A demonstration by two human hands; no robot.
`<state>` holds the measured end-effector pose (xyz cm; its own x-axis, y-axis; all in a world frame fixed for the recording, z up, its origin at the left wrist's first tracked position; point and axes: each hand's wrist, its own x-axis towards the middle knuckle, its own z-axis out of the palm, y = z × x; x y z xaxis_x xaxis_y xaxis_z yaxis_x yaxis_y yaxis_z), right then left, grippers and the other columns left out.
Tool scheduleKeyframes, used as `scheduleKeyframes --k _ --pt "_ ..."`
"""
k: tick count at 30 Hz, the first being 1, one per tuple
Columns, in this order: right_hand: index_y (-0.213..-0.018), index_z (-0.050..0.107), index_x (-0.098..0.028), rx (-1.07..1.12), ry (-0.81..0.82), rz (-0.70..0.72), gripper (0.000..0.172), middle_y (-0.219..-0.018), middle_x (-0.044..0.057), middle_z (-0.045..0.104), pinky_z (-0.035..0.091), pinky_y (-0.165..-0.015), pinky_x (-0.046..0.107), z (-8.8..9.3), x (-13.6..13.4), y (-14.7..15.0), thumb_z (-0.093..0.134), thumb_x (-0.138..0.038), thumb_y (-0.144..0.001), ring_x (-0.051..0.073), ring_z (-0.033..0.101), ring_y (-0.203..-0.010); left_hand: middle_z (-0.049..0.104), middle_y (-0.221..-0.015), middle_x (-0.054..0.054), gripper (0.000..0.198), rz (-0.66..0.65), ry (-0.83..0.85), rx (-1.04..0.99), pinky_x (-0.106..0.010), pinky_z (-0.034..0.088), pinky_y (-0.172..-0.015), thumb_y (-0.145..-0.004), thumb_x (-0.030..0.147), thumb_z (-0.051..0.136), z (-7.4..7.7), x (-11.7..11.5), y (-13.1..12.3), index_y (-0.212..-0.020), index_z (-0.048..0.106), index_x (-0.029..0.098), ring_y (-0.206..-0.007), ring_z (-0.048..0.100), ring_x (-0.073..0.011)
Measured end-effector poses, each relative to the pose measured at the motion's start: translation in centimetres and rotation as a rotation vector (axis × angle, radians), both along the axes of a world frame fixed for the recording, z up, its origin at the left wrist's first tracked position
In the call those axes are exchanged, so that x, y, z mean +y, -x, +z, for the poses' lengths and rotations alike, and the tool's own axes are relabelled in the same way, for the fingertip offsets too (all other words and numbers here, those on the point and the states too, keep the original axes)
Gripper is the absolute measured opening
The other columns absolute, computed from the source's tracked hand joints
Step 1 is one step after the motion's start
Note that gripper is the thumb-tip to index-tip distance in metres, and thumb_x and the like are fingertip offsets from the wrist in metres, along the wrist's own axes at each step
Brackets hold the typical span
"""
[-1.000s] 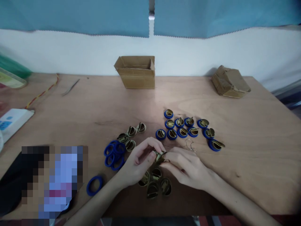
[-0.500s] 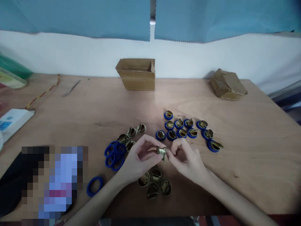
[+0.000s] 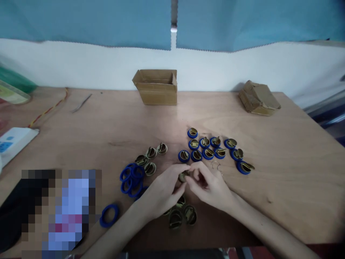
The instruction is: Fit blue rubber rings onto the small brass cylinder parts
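Observation:
Between my two hands is a small round brass-coloured metal fitting [image 3: 183,176], partly covered by fingers. My left hand [image 3: 164,189] is closed around its left side. My right hand [image 3: 212,185] has thumb and index finger closed at its right edge. Below the hands lie several similar brass fittings [image 3: 190,215], partly hidden by my left hand. More loose fittings [image 3: 151,153] rest to the upper left, beside a heap of blue rings [image 3: 126,185]. Beyond my right hand, several fittings sit in blue rings [image 3: 208,153].
Thin wire rings [image 3: 215,165] lie just behind my right hand. A single blue ring [image 3: 109,216] is left of my left forearm. An open cardboard box [image 3: 157,95] and a crumpled carton [image 3: 260,99] stand at the back. A white power strip [image 3: 18,142] is at left.
My hands have drawn closer together around the brass fitting, which has turned and is more covered. My left hand has shifted slightly down, uncovering a loose fitting and the wire rings.

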<state>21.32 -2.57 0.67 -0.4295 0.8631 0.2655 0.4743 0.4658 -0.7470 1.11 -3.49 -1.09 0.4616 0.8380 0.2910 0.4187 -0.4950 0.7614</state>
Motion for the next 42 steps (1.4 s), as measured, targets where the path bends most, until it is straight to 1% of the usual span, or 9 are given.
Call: scheduleKeyframes --k 2,9,14,21,24,29,36,39,42 --pt "-0.096 0.053 -0.021 0.013 -0.023 -0.051 0.004 -0.064 -0.009 0.042 0.034 -0.049 0.021 -0.1 0.4 -0.2 0.057 -0.018 -0.096 0.007 0.042 -0.048 0.066 -0.129 -0.01 0.048 -0.007 -0.011 0.029 -0.038 0.056 -0.102 -0.093 0.009 0.058 0.2 0.1 0.0 -0.137 0.045 0.023 -0.12 0.066 -0.0233" --pt "-0.086 0.054 -0.021 -0.025 0.032 -0.086 0.011 -0.059 -0.009 0.041 0.031 -0.049 0.022 -0.3 1.1 -0.5 0.055 -0.018 -0.096 0.007 0.042 -0.048 0.067 -0.121 -0.009 0.036 -0.033 0.086 0.192 -0.042 0.057 -0.098 -0.092 0.009 0.062 0.7 0.6 -0.1 -0.125 0.053 0.021 -0.116 0.065 -0.0261" --pt "-0.085 0.055 -0.02 -0.042 0.022 -0.074 0.012 -0.059 -0.009 0.044 0.031 -0.049 0.022 -0.6 0.9 -0.2 0.055 -0.019 -0.097 0.008 0.043 -0.048 0.07 -0.108 -0.008 0.019 -0.045 -0.008 0.267 -0.044 0.057 -0.092 -0.094 0.012 0.062 0.6 0.8 -0.2 -0.111 0.059 0.019 -0.104 0.066 -0.027" --pt "-0.081 0.053 -0.021 0.002 -0.063 -0.153 0.018 -0.058 -0.008 0.041 0.032 -0.049 0.023 -0.3 1.1 0.2 0.052 -0.019 -0.099 0.008 0.042 -0.047 0.07 -0.107 -0.004 0.033 0.39 -0.11 -0.046 -0.032 0.056 -0.086 -0.088 0.015 0.068 3.3 2.3 2.7 -0.12 0.065 0.024 -0.095 0.069 -0.0181" --pt "-0.087 0.056 -0.02 -0.096 -0.114 0.062 0.014 -0.065 -0.005 0.051 0.037 -0.052 0.024 0.5 1.0 1.5 0.048 -0.016 -0.099 0.011 0.049 -0.053 0.07 -0.109 -0.004 0.025 0.542 -0.046 -0.239 -0.031 0.055 -0.088 -0.087 0.023 0.071 4.4 3.1 4.7 -0.112 0.073 0.025 -0.099 0.068 -0.0187" --pt "-0.092 0.062 -0.015 -0.554 -0.413 0.344 0.01 -0.092 0.009 0.062 0.046 -0.073 0.036 1.8 1.3 6.7 0.053 -0.016 -0.096 0.023 0.058 -0.082 0.076 -0.095 -0.003 0.022 0.76 0.113 -0.655 -0.026 0.054 -0.083 -0.078 0.028 0.08 4.7 4.5 7.0 -0.098 0.077 0.02 -0.089 0.069 -0.016" --pt "-0.096 0.068 -0.012 -0.581 -0.373 0.332 0.014 -0.112 0.018 0.057 0.045 -0.087 0.042 0.4 3.1 13.5 0.062 -0.024 -0.096 0.03 0.05 -0.107 0.076 -0.081 -0.004 0.035 0.723 0.374 -1.024 -0.018 0.047 -0.059 -0.072 0.047 0.084 3.6 5.9 8.3 -0.084 0.076 0.015 -0.066 0.063 -0.0085" --pt "-0.093 0.069 -0.014 -0.548 -0.347 0.325 0.013 -0.113 0.017 0.058 0.046 -0.089 0.044 0.4 3.0 13.8 0.063 -0.024 -0.096 0.031 0.049 -0.108 0.074 -0.076 -0.003 0.044 0.699 0.422 -1.054 -0.017 0.048 -0.055 -0.075 0.056 0.08 3.4 5.8 8.2 -0.087 0.076 0.015 -0.059 0.06 -0.0069" --pt "-0.096 0.067 -0.015 -0.407 -0.312 0.333 0.012 -0.121 0.017 0.058 0.048 -0.094 0.045 1.6 2.0 12.2 0.06 -0.025 -0.097 0.029 0.051 -0.112 0.075 -0.086 -0.003 0.043 0.706 0.413 -1.034 -0.017 0.053 -0.06 -0.07 0.052 0.085 3.5 5.4 7.7 -0.091 0.076 0.016 -0.062 0.065 -0.0076"
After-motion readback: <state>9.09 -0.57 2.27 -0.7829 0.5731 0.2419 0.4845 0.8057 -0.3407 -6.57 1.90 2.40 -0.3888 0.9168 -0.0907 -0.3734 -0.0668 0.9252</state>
